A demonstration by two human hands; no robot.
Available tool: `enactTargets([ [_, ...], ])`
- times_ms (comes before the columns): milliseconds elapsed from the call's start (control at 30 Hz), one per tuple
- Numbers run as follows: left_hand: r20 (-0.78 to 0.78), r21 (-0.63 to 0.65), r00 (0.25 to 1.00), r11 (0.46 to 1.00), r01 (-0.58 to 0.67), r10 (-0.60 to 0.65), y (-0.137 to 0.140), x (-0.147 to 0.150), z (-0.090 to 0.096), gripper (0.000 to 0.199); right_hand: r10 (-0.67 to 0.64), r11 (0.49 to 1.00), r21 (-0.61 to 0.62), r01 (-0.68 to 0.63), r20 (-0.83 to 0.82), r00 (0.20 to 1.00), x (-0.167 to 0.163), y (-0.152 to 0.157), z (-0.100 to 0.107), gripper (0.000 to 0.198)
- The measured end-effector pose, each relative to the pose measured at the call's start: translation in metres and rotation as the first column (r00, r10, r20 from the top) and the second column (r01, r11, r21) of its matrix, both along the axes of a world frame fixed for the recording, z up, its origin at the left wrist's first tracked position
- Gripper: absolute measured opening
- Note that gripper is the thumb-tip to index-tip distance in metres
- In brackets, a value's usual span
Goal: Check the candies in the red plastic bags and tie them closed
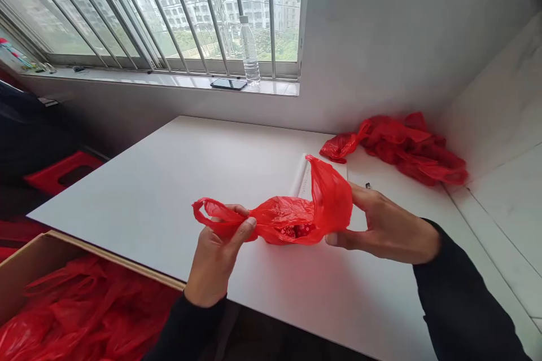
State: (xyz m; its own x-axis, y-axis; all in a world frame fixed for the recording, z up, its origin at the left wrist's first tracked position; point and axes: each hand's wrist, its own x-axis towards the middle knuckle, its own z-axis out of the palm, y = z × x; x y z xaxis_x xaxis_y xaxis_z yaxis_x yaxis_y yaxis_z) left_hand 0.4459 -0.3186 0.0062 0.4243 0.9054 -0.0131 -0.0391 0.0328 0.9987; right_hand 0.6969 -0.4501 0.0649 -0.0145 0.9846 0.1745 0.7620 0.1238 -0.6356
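Note:
A thin red plastic bag (288,211) is stretched between my two hands above the white table. My left hand (224,254) pinches its gathered left side between thumb and fingers, with a handle loop sticking out to the left. At the other end, my right hand (381,225) holds the raised right side, thumb and fingers spread around it; some fingertips are hidden behind the plastic. Through the bag's mouth, something red with white print shows, too covered to name. Behind the bag, a white strip with small markings (304,177) lies on the table.
A heap of red plastic bags (417,149) lies by the wall at the back right of the table (169,180). At lower left, a cardboard box (114,262) holds more red bags. A water bottle (249,53) and a phone (228,84) rest on the windowsill. A red stool (63,172) stands left.

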Motion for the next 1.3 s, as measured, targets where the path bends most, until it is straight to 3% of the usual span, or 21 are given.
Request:
enactTargets([
  [267, -0.183, 0.051, 0.978, 0.994, -0.096, 0.104, -0.017, 0.004, 0.017, 0.046, 0.035, 0.999, 0.026, -0.035, -0.001, 0.999, 0.003, -0.008, 0.005, 0.025],
  [433, -0.244, 0.168, 0.937, 0.963, -0.212, 0.249, -0.025, 0.007, 0.025, 0.04, 0.059, 0.997, -0.045, -0.06, -0.028, 0.998, 0.01, -0.014, 0.01, 0.022],
  [567, -0.308, 0.205, 0.936, 0.973, -0.108, 0.169, -0.021, 0.001, 0.022, 0.027, 0.041, 0.993, -0.104, -0.054, -0.121, 0.992, 0.012, -0.017, 0.014, 0.036],
  [733, -0.423, 0.379, 0.898, 0.924, 0.055, 0.12, -0.017, -0.006, 0.021, 0.03, -0.115, 0.993, -0.04, 0.113, -0.064, 0.991, 0.01, -0.018, 0.015, 0.03],
  [900, -0.409, 0.359, 0.903, 0.933, 0.03, 0.128, -0.02, -0.006, 0.028, 0.033, -0.217, 0.973, 0.059, 0.221, -0.071, 0.974, 0.01, -0.017, 0.013, 0.018],
  [1133, -0.31, 0.359, 0.938, 0.933, -0.036, 0.155, -0.026, -0.008, 0.038, 0.025, -0.116, 0.993, -0.035, 0.116, 0.01, 0.993, 0.003, -0.028, 0.018, 0.029],
  [1300, -0.407, 0.37, 0.905, 0.928, 0.042, 0.121, -0.03, -0.012, 0.043, 0.027, -0.149, 0.987, -0.058, 0.147, -0.028, 0.988, 0.001, -0.031, 0.019, 0.028],
])
